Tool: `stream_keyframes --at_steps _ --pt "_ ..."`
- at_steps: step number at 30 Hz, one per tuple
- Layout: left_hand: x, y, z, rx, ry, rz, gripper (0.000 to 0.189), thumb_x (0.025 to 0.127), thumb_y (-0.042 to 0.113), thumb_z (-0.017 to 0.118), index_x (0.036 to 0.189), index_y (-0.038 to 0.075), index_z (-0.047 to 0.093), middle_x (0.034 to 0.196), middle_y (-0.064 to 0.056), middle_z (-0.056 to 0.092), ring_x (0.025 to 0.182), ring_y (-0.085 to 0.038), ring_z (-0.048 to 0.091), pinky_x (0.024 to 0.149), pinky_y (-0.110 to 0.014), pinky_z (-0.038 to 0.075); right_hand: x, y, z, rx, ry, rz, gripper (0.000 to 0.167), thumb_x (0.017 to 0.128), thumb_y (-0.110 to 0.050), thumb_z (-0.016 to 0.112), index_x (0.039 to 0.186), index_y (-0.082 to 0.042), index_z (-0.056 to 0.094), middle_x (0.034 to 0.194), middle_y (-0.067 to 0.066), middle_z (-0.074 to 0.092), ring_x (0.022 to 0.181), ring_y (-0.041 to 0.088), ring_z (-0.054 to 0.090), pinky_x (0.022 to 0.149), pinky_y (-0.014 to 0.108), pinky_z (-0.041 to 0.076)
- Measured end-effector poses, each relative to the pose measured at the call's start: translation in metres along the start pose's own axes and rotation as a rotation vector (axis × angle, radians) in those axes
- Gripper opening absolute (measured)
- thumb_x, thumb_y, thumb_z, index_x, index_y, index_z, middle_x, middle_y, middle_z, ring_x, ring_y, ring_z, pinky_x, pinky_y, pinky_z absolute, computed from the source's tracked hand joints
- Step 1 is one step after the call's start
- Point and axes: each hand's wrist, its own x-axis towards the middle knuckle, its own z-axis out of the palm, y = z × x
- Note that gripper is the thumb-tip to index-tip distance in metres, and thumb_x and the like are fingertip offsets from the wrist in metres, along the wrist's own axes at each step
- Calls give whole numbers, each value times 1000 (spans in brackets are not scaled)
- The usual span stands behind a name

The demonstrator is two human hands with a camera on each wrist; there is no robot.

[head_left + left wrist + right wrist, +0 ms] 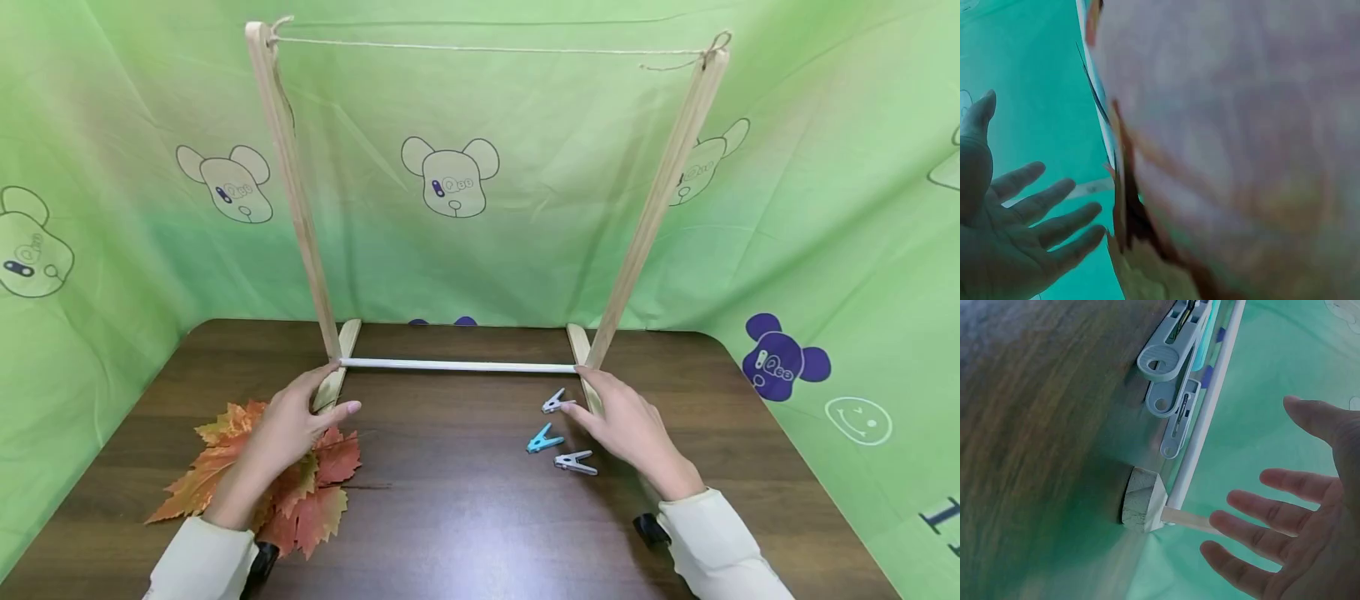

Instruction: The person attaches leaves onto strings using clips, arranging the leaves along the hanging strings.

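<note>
A frame of two wooden posts stands on the table, with a white rod [457,365] joining them low down and a string [480,48] tied across their tops. My left hand [288,425] reaches to the foot of the left post [296,183], fingertips right by the rod's end, fingers spread in the left wrist view. At the right post [660,196], my right hand [626,417] mirrors it, fingers extended and apart. Beside its thumb lie a blue clothespin [543,438] and two grey ones, one nearer me [576,462]. Orange-red maple leaves [322,508] lie under my left forearm.
The brown wooden table [450,517] has a green patterned cloth [450,267] hanging behind it and at both sides. Short wooden feet, such as the right foot [579,340], run front to back under the posts.
</note>
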Motion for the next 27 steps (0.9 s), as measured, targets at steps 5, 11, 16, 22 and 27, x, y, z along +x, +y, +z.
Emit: stream_keyframes --at_steps 5,11,16,22,27 --pt "4 -4 -4 -33 -11 -29 80 94 46 78 158 12 46 152 -23 56 142 -46 51 96 -55 50 5 4 2 34 -27 1 64 99 -40 71 152 -8 53 150 22 58 134 47 58 96 71 51" --pt "7 -11 -6 -55 -43 -55 76 94 40 79 157 11 48 143 -21 64 124 -38 60 87 -44 47 9 7 5 56 -42 -16 63 99 -38 72 151 -8 54 152 21 57 136 47 57 100 69 50" --pt "9 -14 -7 -60 -91 -102 73 96 38 77 156 7 48 143 -21 63 125 -39 60 84 -38 48 12 7 5 76 -58 -26 62 98 -35 73 150 -7 54 152 21 57 137 47 56 102 69 49" --pt "10 -17 -6 -94 -106 -113 68 98 33 76 154 6 50 137 -19 66 120 -37 64 80 -34 51 17 9 6 101 -85 -67 60 96 -27 76 149 -5 56 149 22 59 137 46 56 106 67 47" --pt "12 -18 -5 -159 -117 -117 60 98 23 75 151 4 53 131 -21 68 114 -35 67 76 -33 54 23 12 11 122 -99 -130 56 92 -16 79 142 -1 60 142 22 64 133 45 59 109 62 48"
